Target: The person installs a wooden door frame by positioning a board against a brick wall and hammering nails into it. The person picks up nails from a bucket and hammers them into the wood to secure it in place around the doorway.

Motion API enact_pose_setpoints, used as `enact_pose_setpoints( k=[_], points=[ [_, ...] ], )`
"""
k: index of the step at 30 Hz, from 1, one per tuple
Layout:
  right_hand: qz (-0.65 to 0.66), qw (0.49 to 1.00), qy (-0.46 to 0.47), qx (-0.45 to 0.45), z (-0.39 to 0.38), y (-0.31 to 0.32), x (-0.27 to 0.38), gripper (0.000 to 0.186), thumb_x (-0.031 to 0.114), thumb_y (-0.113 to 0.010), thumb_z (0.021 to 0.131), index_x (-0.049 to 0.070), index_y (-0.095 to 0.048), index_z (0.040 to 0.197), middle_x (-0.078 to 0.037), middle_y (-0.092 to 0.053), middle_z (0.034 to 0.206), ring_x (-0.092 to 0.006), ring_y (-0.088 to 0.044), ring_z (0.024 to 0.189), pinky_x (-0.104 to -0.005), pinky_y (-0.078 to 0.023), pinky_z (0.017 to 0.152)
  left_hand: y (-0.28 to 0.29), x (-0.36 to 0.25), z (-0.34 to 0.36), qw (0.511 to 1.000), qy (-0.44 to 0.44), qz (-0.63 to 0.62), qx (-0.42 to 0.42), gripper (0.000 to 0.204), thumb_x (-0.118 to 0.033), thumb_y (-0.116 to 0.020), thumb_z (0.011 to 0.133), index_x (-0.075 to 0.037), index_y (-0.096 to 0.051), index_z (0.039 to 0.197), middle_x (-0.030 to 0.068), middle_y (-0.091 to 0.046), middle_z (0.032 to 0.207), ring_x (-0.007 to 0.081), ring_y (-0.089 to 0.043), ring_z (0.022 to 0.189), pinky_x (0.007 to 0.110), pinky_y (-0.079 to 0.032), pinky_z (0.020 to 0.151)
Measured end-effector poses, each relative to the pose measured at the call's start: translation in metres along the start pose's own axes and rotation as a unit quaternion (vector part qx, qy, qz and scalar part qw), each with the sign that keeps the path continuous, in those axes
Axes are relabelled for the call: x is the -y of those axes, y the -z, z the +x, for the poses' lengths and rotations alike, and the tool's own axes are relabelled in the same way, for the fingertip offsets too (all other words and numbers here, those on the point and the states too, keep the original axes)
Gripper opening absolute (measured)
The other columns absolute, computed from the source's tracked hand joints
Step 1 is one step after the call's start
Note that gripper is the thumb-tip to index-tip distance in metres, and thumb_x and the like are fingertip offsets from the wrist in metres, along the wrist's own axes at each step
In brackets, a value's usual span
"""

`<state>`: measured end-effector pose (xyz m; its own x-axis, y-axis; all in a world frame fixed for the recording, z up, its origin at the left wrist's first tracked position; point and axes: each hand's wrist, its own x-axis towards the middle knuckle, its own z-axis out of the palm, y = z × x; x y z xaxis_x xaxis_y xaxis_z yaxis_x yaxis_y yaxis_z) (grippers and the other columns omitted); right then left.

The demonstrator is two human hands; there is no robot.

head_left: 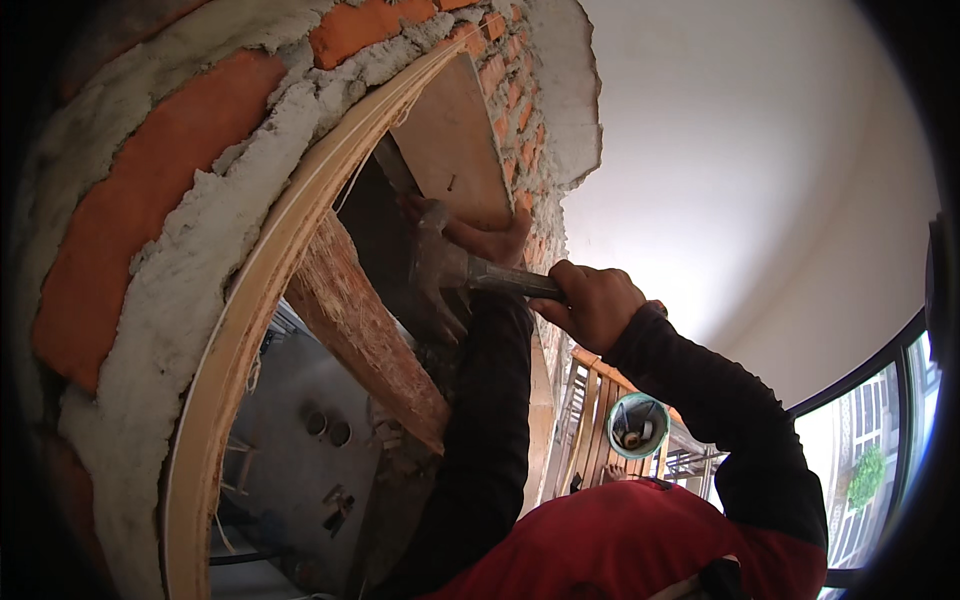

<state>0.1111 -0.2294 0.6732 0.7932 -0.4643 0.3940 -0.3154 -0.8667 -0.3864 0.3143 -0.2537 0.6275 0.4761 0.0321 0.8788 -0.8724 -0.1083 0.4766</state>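
A claw hammer [437, 262] with a dark handle is held in my right hand [598, 303], the fingers wrapped round the grip. Behind the hammer head, my left hand [492, 240] cups the lower end of a pale wooden board [452, 135]. Its thumb points up along the board's right side, and the hammer hides part of its fingers. A nail [451, 183] sticks out of the board's face. The board sits in an opening between a curved wooden edge strip [255, 270] and the brickwork.
Rough brick and mortar [190, 240] border the opening on the left. A reddish timber [365, 330] slants across it. Far below are a floor with scattered items and a scaffold platform [590, 420] carrying a green bucket [637, 425]. A white wall [740, 150] and window [880, 460] are at right.
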Motion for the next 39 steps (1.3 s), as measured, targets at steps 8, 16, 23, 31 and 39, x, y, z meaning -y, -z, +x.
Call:
enact_pose_setpoints(
  k=[8,16,23,31,39],
  points=[
    [-0.062,0.997,-0.044,-0.009,0.013,-0.001,-0.005,0.038,0.042,-0.067,0.094,0.005,-0.055,0.091,-0.013,-0.064,0.069,-0.0371,-0.066,0.065,-0.0454,-0.053,0.06,-0.006,-0.001,-0.003,0.999,0.031,-0.023,0.026,0.138,-0.043,-0.084,0.054,-0.002,-0.006,0.16,0.0308,-0.042,0.139,0.0468,-0.047,0.122,0.056,-0.04,0.105],
    [-0.043,0.998,-0.025,-0.029,0.015,-0.007,-0.016,0.039,0.042,-0.068,0.093,0.004,-0.056,0.094,-0.013,-0.064,0.069,-0.0369,-0.066,0.064,-0.0465,-0.053,0.06,-0.006,-0.004,-0.002,0.998,0.046,-0.025,0.041,0.138,-0.043,-0.084,0.054,-0.003,-0.006,0.16,0.0326,-0.039,0.14,0.0482,-0.047,0.121,0.057,-0.04,0.106],
    [-0.02,0.993,0.102,-0.054,0.009,-0.01,-0.029,0.048,0.055,-0.059,0.095,0.007,-0.055,0.091,-0.014,-0.065,0.069,-0.0374,-0.067,0.062,-0.0478,-0.054,0.059,-0.001,-0.003,-0.003,0.997,0.064,-0.013,0.049,0.138,-0.042,-0.084,0.054,-0.003,-0.006,0.16,0.0339,-0.037,0.142,0.0492,-0.047,0.12,0.057,-0.039,0.107],
    [-0.045,0.997,0.049,-0.033,0.029,-0.007,-0.032,0.043,0.047,-0.066,0.091,0.005,-0.058,0.089,-0.013,-0.064,0.073,-0.0363,-0.066,0.067,-0.0467,-0.052,0.061,-0.003,-0.001,-0.006,0.998,0.043,-0.01,0.05,0.138,-0.043,-0.085,0.054,-0.002,-0.005,0.16,0.0338,-0.034,0.145,0.0495,-0.044,0.125,0.057,-0.038,0.108],
    [-0.076,0.997,0.012,-0.028,0.042,-0.002,-0.046,0.045,0.053,-0.061,0.094,0.008,-0.058,0.092,-0.013,-0.067,0.073,-0.0366,-0.068,0.068,-0.048,-0.054,0.063,-0.004,-0.003,-0.004,0.998,0.031,-0.002,0.046,0.139,-0.044,-0.085,0.055,-0.001,-0.005,0.159,0.0336,-0.03,0.148,0.0498,-0.041,0.129,0.057,-0.036,0.11]
  ],
)
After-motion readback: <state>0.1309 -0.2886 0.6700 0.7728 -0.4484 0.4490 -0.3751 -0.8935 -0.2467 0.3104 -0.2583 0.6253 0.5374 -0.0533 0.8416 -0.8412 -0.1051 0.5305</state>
